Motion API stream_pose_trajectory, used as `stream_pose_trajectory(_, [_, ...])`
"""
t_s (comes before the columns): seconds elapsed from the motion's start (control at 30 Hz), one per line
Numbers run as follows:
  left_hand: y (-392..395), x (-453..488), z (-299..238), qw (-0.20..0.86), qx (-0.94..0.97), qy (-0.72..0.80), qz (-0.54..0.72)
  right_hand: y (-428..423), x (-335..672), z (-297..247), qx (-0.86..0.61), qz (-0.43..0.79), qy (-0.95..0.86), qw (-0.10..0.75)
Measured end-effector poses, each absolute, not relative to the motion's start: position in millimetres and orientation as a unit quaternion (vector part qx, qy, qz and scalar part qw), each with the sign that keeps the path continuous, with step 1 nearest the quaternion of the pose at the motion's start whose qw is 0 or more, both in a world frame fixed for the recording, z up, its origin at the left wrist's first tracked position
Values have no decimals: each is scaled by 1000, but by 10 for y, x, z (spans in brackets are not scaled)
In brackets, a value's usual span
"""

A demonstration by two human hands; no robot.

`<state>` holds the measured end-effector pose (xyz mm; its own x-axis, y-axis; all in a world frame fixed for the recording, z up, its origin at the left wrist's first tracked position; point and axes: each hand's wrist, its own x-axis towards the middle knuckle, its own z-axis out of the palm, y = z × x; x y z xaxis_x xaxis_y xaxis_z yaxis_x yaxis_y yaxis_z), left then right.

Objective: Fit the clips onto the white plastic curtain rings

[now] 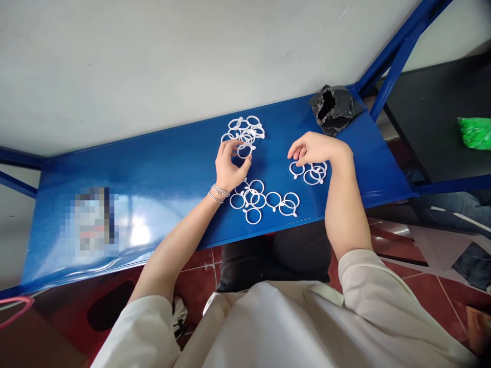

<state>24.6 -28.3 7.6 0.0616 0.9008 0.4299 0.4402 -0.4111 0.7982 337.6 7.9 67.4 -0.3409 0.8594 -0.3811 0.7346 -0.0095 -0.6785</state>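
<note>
My left hand (232, 164) sits over the blue metal shelf (153, 179), with thumb and fingertips pinching a white plastic ring (244, 151) at the edge of an upper tangle of rings (242, 130). A second loose group of rings (261, 202) lies just below that hand, by my wrist bracelets. My right hand (316, 149) hangs with loosely curled fingers just above a smaller cluster of rings (311, 174). It holds nothing that I can see. Each ring has a small tab.
A torn black plastic bag (333, 109) lies at the shelf's back right corner. A pixelated blurred patch (94, 222) covers part of the shelf's left side. Blue metal uprights stand at the right, beside a dark shelf holding a green bag (475, 133). Red floor tiles show below.
</note>
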Motion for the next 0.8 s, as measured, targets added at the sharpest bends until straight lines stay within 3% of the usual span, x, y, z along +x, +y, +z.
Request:
stream_pose_trajectory(0.3, [-18, 42, -10, 170, 663, 528, 502, 52, 3118, 577, -516, 411, -747, 91])
stream_pose_trajectory(0.6, [-12, 67, -99, 119, 675, 562, 463, -55, 2567, 573, -478, 392, -728, 296])
stream_pose_trajectory(0.8, [-14, 69, -131, 99, 670, 574, 461, -15, 2394, 405, -495, 382, -683, 378])
